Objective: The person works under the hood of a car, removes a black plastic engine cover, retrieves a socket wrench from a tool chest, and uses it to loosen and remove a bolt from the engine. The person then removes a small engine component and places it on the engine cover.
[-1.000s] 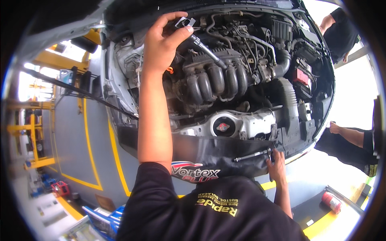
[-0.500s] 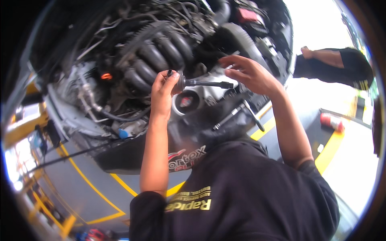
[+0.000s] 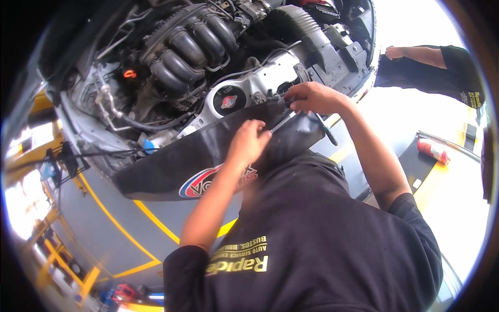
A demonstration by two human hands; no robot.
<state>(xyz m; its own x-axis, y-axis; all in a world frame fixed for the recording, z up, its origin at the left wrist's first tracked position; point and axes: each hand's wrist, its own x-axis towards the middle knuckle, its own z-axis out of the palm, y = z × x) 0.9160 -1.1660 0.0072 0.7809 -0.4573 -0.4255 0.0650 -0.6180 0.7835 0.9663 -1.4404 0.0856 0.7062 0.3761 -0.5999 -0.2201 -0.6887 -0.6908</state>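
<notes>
My right hand (image 3: 315,99) is closed around the end of a black ignition coil (image 3: 276,103), held over the front edge of the engine bay; part of the coil is hidden by my fingers and blends into the dark cover. My left hand (image 3: 249,141) is lower and to the left, above the black fender cover (image 3: 156,174), thumb and fingers apart. Its thumb is beside the end of a T-handle wrench's metal shaft (image 3: 284,121); whether they touch I cannot tell. The wrench lies on the cover, its dark handle (image 3: 326,132) toward my right forearm.
Beyond my hands is the engine with its black intake manifold (image 3: 189,49), radiator cap (image 3: 228,101) and ribbed air duct (image 3: 299,23). Another person's arm (image 3: 423,56) shows at the right, above a red cylinder (image 3: 433,151) on the floor. Yellow lines (image 3: 156,221) mark the grey floor.
The ignition coil has passed from my left hand to my right. My left hand has moved right and down toward the wrench shaft. The view has shifted, so the engine appears higher.
</notes>
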